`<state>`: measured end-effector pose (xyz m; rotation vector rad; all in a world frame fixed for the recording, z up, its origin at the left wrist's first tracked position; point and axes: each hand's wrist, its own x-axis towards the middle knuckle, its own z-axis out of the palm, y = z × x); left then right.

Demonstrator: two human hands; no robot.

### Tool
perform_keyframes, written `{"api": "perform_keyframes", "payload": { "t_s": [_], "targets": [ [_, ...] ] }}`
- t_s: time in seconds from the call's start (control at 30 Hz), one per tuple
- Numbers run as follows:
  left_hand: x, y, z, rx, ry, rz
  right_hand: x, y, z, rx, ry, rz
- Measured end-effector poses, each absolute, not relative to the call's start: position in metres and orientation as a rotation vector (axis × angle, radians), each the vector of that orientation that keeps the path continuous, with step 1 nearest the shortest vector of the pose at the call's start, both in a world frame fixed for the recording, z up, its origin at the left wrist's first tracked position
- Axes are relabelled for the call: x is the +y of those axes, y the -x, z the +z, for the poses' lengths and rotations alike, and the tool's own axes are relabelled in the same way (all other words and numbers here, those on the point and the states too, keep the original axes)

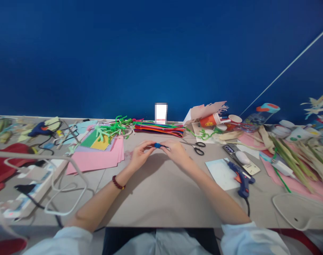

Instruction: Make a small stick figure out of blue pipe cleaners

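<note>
My left hand (142, 153) and my right hand (175, 151) meet above the middle of the table. Between their fingertips is a small, bunched blue pipe cleaner (157, 145), pinched from both sides. Its fine shape is too small to make out, and my fingers cover its ends. Just beyond the hands lies a bundle of pipe cleaners (158, 130) in red, orange, blue and green. Black-handled scissors (199, 148) rest to the right of my right hand. Left of my left hand are pink paper sheets (97, 159).
Green pipe-cleaner pieces (108, 131) lie on coloured paper. A blue glue gun (239, 179) sits on the right by a phone (229, 149) and white mouse (242, 157). Dried husks (291, 159) fill the far right. A corded power strip (36, 191) occupies the left; a blue wall (151, 63) stands behind.
</note>
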<state>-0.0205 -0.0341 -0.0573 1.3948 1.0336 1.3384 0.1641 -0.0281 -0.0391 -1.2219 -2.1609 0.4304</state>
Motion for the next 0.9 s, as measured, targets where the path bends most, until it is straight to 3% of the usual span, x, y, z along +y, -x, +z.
{"api": "perform_keyframes", "payload": {
  "t_s": [0.33,0.9],
  "targets": [
    [-0.037,0.019,-0.056,1.035,-1.613,1.301,-0.027,-0.165,-0.046,-2.285,1.209,0.147],
    [-0.035,0.018,-0.068,1.035,-1.829,1.406,-0.028,-0.162,-0.049,-2.263,1.183,0.100]
  ]
}}
